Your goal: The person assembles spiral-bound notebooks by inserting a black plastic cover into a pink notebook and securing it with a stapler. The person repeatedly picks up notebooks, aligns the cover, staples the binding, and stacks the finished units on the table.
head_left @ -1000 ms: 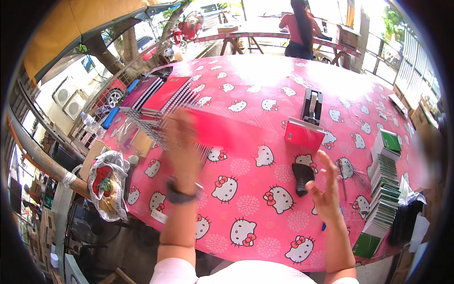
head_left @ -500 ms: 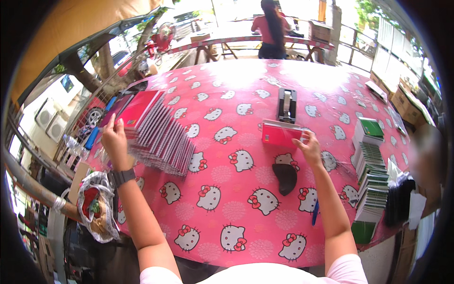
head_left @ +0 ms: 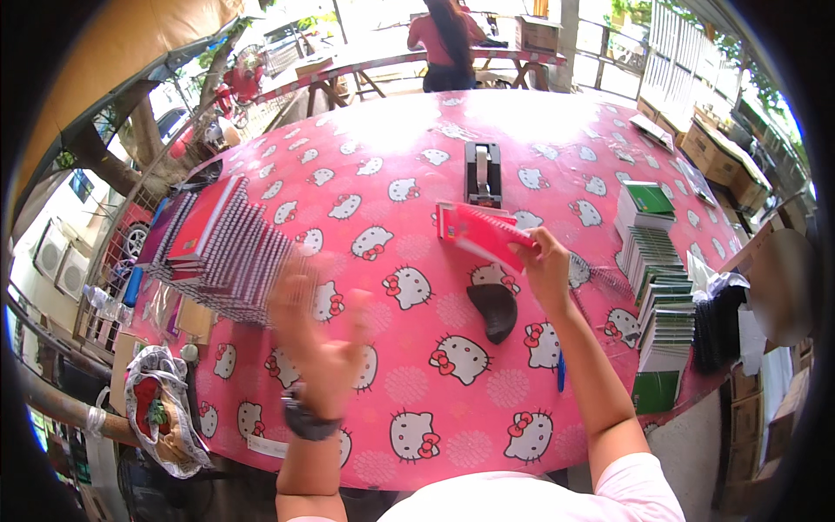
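Note:
My right hand [head_left: 546, 265] pinches a thin red spiral notebook [head_left: 491, 237] by its right end, lifted and tilted above the table. Under and behind it lies a red notebook or small pile of them [head_left: 445, 224], partly covered. My left hand [head_left: 322, 348], with a dark watch on the wrist, is blurred by motion. Its thumb and fingers look apart, and nothing shows in them. It is closest to the long leaning stack of spiral notebooks [head_left: 239, 248], which has a red cover on top. A black tape dispenser [head_left: 483, 174] stands just beyond the red notebooks.
A black curved object [head_left: 494, 311] and a blue pen [head_left: 561, 372] lie near my right forearm. Green-covered notebooks [head_left: 663, 304] form a row at the right. A bag [head_left: 165, 413] hangs at the left edge. Another person [head_left: 448, 43] is at a far table.
My left hand has come away from the notebook stack, toward the middle and nearer me. My right hand has raised and tilted a red notebook off the one below. The view has shifted right.

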Tool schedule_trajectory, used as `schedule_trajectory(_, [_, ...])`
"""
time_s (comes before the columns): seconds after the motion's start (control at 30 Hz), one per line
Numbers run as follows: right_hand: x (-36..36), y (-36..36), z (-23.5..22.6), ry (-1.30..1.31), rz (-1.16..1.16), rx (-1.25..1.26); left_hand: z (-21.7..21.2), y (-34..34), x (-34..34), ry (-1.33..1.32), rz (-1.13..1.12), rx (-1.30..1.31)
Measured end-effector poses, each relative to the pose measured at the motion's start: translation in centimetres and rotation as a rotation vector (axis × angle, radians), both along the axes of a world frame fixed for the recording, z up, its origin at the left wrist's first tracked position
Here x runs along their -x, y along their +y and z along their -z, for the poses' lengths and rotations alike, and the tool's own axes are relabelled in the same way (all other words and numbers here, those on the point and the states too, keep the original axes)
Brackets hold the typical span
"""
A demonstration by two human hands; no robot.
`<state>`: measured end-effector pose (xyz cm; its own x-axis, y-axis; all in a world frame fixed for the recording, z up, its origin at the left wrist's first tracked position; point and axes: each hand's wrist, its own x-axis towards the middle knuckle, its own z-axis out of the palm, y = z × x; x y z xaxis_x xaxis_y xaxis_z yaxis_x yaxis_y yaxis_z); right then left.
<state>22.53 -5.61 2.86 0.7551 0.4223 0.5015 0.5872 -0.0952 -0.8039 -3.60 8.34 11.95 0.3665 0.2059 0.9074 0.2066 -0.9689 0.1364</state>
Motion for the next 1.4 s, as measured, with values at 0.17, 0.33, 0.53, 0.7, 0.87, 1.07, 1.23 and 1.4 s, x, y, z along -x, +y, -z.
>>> schedule_trajectory(0.17, [7.5,-3.3,-0.5,0.135,-0.482,-0.080,5.8,-5.1,-4.5,0.362,0.148,0.143])
schedule_trajectory(0.33, [-0.6,-5.8,1.9,0.140,-0.311,0.152,8.2,-5.7,-3.4,0.514,0.245,0.257])
schedule_trajectory(0.53, [-6.4,-7.7,5.7,-0.184,0.193,0.653,10.9,-7.1,-3.2,0.625,0.218,0.170])
schedule_trajectory(0.7, [0.4,-6.5,2.5,-0.380,0.121,0.484,11.7,-6.8,-3.2,0.687,0.163,0.136])
schedule_trajectory(0.87, [8.5,-3.7,4.7,-0.373,-0.050,0.597,11.6,-7.8,-3.6,0.622,0.157,0.182])
schedule_trajectory(1.07, [7.9,-5.2,2.2,-0.085,-0.321,0.362,11.6,-8.1,-3.5,0.574,0.149,0.208])
schedule_trajectory(1.23, [6.2,-7.7,0.4,0.117,-0.586,0.308,11.8,-8.0,-3.7,0.518,0.157,0.246])
schedule_trajectory(1.4, [6.5,-7.8,0.2,0.077,-0.701,0.308,11.3,-7.9,-3.7,0.502,0.208,0.276])
